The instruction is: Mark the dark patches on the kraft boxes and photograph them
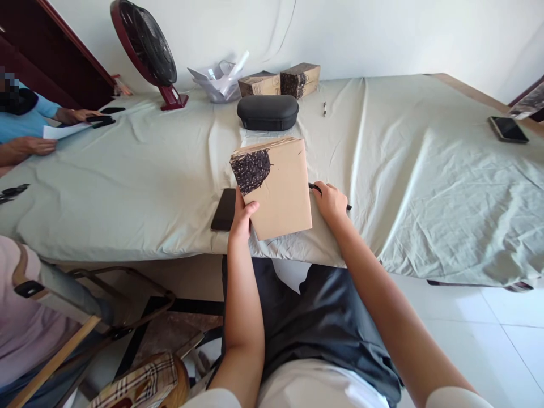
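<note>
My left hand grips a brown cardboard box by its left side, thumb on the near face. A patch of dense black scribble covers that face's upper left corner. The box is tilted above the cloth near the table's front edge. Just right of the box, my right hand is closed around a black pen and rests low over the cloth. The pen's ends show on either side of my fingers. Partly behind my left hand lies a dark phone or tablet.
A black zip case sits beyond the box, with two cardboard boxes behind it. A red fan, a clear basket of papers, a small pen and a phone stand or lie around. At left, a person holds paper.
</note>
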### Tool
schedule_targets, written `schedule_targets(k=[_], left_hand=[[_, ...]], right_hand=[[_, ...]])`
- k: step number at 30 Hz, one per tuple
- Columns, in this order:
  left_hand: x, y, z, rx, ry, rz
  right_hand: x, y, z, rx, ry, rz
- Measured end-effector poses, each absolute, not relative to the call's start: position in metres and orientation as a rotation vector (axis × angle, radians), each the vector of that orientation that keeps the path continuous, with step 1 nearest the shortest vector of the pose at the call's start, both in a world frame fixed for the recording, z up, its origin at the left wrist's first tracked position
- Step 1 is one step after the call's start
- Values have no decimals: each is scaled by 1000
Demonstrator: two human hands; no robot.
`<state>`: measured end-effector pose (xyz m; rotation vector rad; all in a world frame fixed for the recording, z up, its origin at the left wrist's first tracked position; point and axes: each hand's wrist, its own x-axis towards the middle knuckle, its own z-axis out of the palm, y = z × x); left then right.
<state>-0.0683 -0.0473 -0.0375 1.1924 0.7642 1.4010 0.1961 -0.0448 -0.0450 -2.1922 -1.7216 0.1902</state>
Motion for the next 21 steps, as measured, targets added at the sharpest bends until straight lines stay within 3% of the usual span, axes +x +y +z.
schedule_targets(k=[9,13,17,21], left_hand=[[-65,-44,-43,1181,759,1407],[-64,-40,-42,1144,704,1418],[-63,-37,-41,1105,688,1408],[-63,-39,-40,1078,700,1408]], right_hand=[[194,-71,-24,-2277,-1774,392],[218,-102,-8,-1941,-1449,721],[222,-111,13,-1268,-1070,1074],[192,-100,35,-841,-1056,968]])
